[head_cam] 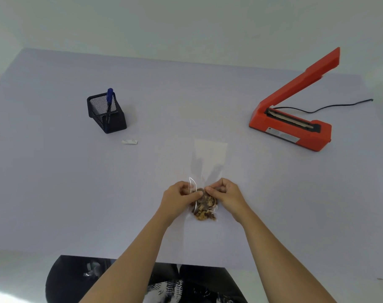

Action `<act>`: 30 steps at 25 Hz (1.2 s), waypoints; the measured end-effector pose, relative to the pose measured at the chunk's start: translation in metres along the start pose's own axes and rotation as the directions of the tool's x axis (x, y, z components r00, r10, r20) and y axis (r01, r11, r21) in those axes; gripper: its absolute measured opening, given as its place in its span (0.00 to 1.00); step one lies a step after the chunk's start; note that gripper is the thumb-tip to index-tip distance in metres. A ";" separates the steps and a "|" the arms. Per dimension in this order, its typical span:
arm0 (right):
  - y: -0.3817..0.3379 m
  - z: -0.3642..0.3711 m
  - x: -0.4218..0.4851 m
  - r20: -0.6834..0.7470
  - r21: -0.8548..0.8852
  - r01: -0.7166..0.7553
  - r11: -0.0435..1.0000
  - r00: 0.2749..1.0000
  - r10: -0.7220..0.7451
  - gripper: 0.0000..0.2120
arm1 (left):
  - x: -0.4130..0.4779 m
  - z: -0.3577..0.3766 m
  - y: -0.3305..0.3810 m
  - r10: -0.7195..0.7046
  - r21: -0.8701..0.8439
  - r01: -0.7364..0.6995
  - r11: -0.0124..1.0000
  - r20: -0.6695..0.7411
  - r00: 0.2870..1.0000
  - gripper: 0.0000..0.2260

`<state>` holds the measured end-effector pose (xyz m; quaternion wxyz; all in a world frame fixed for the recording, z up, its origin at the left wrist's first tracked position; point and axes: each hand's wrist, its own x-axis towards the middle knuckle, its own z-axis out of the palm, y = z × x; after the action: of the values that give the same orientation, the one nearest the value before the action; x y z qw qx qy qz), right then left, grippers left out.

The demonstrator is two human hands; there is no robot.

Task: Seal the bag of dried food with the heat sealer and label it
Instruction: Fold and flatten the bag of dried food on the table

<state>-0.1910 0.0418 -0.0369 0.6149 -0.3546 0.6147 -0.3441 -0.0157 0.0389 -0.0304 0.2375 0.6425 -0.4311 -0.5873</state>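
Our left hand (179, 196) and right hand (224, 192) meet near the front middle of the table (55, 171), each with its fingers curled in and pinching the clear plastic bag (209, 158) from its own side. Both grips sit at the bag's waist, just above the clump of brown dried food (204, 207) that fills its near end. The left thumb and fingertips close on the left edge, where the film folds up in a shiny curl, and the right fingertips nip the film at the top of the food. Beyond our hands the empty part of the bag lies flat on the table, stretching away from us with its far end unheld. Well off to the right stands the red heat sealer (291, 125), its arm lifted high and the sealing strip bare, with a black cord (330, 105) trailing away behind it. Far to the left is a black mesh holder (107, 114) with a blue pen (109, 97) standing in it, and just in front of it lies a small white strip (129, 141). Dark patterned clothing (186, 285) shows below the table edge.
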 end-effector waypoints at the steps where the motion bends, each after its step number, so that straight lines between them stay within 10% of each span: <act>1: 0.000 0.000 0.000 0.006 0.004 -0.002 1.000 1.000 0.002 0.07 | 0.002 0.002 -0.001 0.003 0.027 -0.003 1.000 -0.001 1.000 0.12; 13: -0.001 -0.004 -0.006 0.079 0.111 0.003 0.994 0.997 -0.012 0.10 | 0.006 -0.009 0.007 -0.028 -0.244 0.092 0.965 0.254 0.967 0.07; 30: -0.003 -0.004 -0.001 0.060 0.009 -0.024 1.000 0.998 0.023 0.07 | 0.019 -0.016 0.021 0.014 0.166 -0.042 0.985 0.166 0.986 0.03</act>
<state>-0.1948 0.0410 -0.0333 0.6388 -0.3546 0.5983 -0.3289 -0.0072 0.0093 -0.0208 0.1544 0.6036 -0.5064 -0.5961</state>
